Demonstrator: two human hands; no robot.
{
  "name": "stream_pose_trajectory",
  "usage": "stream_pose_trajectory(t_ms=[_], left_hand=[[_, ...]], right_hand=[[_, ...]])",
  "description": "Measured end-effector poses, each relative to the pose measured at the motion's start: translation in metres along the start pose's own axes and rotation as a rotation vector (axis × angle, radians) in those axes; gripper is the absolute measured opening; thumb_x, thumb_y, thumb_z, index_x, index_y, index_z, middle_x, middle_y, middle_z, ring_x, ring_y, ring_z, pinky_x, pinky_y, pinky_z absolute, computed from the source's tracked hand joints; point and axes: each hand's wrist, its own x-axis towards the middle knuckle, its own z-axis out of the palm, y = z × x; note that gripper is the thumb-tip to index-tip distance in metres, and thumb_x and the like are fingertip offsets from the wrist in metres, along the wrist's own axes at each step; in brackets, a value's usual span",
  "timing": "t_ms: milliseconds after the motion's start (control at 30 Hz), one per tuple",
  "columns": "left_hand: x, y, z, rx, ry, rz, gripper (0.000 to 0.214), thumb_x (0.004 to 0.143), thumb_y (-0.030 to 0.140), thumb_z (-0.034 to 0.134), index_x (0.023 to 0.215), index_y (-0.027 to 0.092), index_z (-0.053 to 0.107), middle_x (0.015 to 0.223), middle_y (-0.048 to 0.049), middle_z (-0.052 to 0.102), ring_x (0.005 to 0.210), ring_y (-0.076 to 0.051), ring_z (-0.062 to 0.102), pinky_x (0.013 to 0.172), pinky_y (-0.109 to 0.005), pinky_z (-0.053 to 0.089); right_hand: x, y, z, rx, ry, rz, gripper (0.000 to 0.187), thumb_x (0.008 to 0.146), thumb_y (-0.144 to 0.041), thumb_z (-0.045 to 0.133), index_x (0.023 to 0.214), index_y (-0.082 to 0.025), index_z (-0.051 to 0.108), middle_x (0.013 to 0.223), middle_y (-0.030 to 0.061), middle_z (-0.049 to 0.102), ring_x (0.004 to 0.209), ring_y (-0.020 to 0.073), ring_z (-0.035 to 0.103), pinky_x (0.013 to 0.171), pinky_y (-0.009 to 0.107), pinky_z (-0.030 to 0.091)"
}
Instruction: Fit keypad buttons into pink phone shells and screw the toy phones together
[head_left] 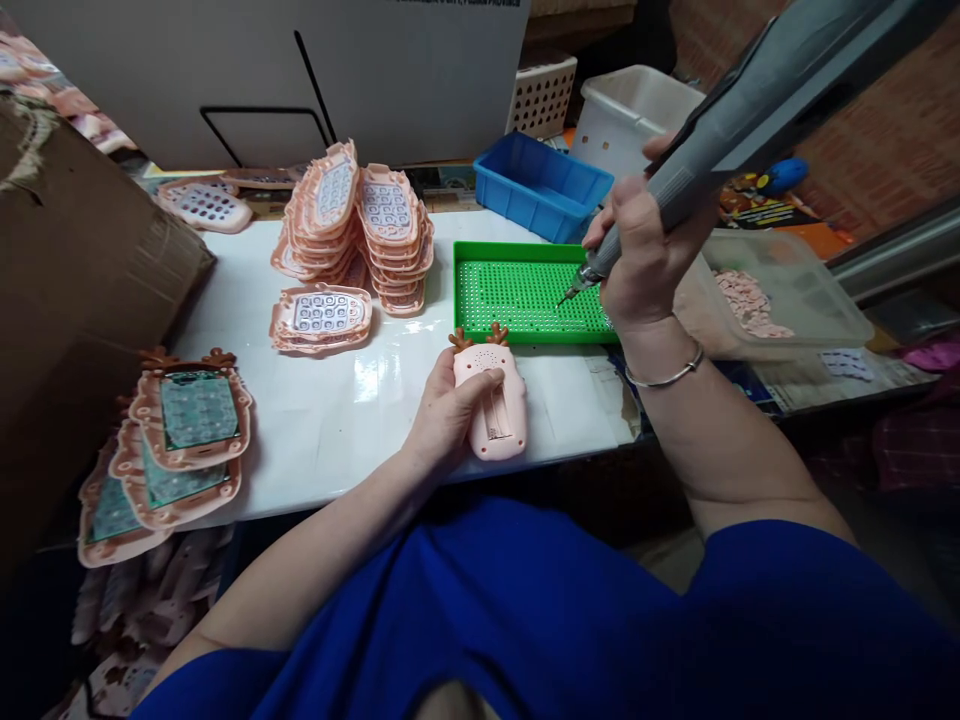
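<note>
My left hand (pixel 442 410) grips a pink toy phone (pixel 491 400) with brown antlers near the table's front edge. Its back faces up, showing an open battery slot and screw holes, and my thumb lies across it. In my right hand (pixel 645 250) is a grey electric screwdriver (pixel 675 180), its bit pointing down and left over a green perforated tray (pixel 525 250). The bit and the toy phone are apart. Whether a screw sits on the bit is too small to tell.
Stacked pink keypad shells (pixel 322 220) stand at the back; shells with green circuit boards (pixel 199 410) overlap at the left. A cardboard box (pixel 90 240) borders the left side. Behind the tray sit a blue bin (pixel 540 185) and a clear tub (pixel 787 300) holding small pink parts.
</note>
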Motion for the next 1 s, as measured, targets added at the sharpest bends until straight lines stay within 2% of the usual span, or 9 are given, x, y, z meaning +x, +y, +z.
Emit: stream_pose_trajectory(t_ms=[100, 167, 300, 433, 633, 767, 900, 1000], left_hand=[[0.000, -0.001, 0.000, -0.008, -0.007, 0.008, 0.044, 0.060, 0.025, 0.078, 0.094, 0.019, 0.050, 0.077, 0.0032, 0.063, 0.066, -0.014, 0.063, 0.067, -0.030, 0.052], [-0.001, -0.002, -0.001, -0.006, -0.011, 0.016, 0.045, 0.059, 0.025, 0.078, 0.094, 0.020, 0.050, 0.077, 0.0036, 0.063, 0.066, -0.014, 0.063, 0.066, -0.030, 0.052], [-0.001, -0.002, -0.002, 0.002, -0.008, 0.030, 0.045, 0.058, 0.025, 0.078, 0.093, 0.020, 0.050, 0.077, 0.0036, 0.063, 0.065, -0.013, 0.062, 0.066, -0.029, 0.051], [-0.001, -0.002, -0.001, -0.007, -0.016, 0.038, 0.045, 0.057, 0.024, 0.078, 0.094, 0.019, 0.052, 0.079, 0.0028, 0.065, 0.065, -0.012, 0.061, 0.066, -0.028, 0.051], [-0.002, -0.002, -0.001, -0.010, -0.014, 0.034, 0.044, 0.057, 0.023, 0.078, 0.094, 0.019, 0.053, 0.080, 0.0025, 0.065, 0.068, -0.013, 0.061, 0.068, -0.027, 0.050], [-0.002, -0.002, -0.001, 0.012, -0.005, 0.038, 0.043, 0.057, 0.024, 0.077, 0.092, 0.019, 0.054, 0.078, 0.0030, 0.065, 0.067, -0.013, 0.060, 0.069, -0.028, 0.050], [-0.002, -0.003, -0.003, 0.041, -0.003, 0.040, 0.040, 0.057, 0.025, 0.077, 0.089, 0.018, 0.054, 0.075, 0.0033, 0.063, 0.065, -0.013, 0.059, 0.067, -0.027, 0.049], [-0.002, -0.003, -0.003, 0.047, -0.001, 0.049, 0.039, 0.058, 0.024, 0.077, 0.089, 0.018, 0.055, 0.073, 0.0040, 0.062, 0.064, -0.012, 0.059, 0.065, -0.026, 0.049]], right_hand=[[-0.008, -0.038, 0.013, 0.123, 0.008, -0.030, 0.030, 0.073, -0.052, 0.073, 0.090, -0.037, 0.054, 0.062, -0.0063, 0.043, 0.047, 0.0133, 0.039, 0.045, 0.031, 0.036], [-0.017, -0.058, 0.021, 0.200, -0.041, -0.026, 0.030, 0.073, -0.051, 0.073, 0.091, -0.035, 0.055, 0.064, -0.0059, 0.040, 0.045, 0.0127, 0.039, 0.043, 0.031, 0.036], [-0.037, -0.078, 0.033, 0.255, -0.110, 0.000, 0.031, 0.073, -0.049, 0.072, 0.093, -0.032, 0.057, 0.061, -0.0066, 0.040, 0.041, 0.0120, 0.039, 0.039, 0.030, 0.035], [-0.048, -0.077, 0.038, 0.286, -0.136, 0.039, 0.027, 0.074, -0.046, 0.073, 0.094, -0.033, 0.060, 0.057, -0.0079, 0.044, 0.040, 0.0115, 0.042, 0.041, 0.029, 0.039], [-0.049, -0.068, 0.038, 0.243, -0.147, 0.081, 0.039, 0.069, -0.059, 0.075, 0.093, -0.034, 0.057, 0.053, -0.0085, 0.045, 0.039, 0.0123, 0.043, 0.039, 0.031, 0.038], [-0.055, -0.063, 0.038, 0.270, -0.236, 0.106, 0.036, 0.069, -0.054, 0.077, 0.089, -0.033, 0.057, 0.050, -0.0094, 0.048, 0.037, 0.0126, 0.039, 0.036, 0.030, 0.037], [-0.065, -0.059, 0.041, 0.293, -0.252, 0.095, 0.038, 0.064, -0.057, 0.079, 0.079, -0.033, 0.054, 0.050, -0.0108, 0.048, 0.033, 0.0109, 0.034, 0.032, 0.028, 0.033], [-0.066, -0.057, 0.041, 0.338, -0.276, 0.095, 0.035, 0.066, -0.054, 0.079, 0.079, -0.032, 0.055, 0.050, -0.0111, 0.048, 0.034, 0.0100, 0.035, 0.033, 0.027, 0.033]])
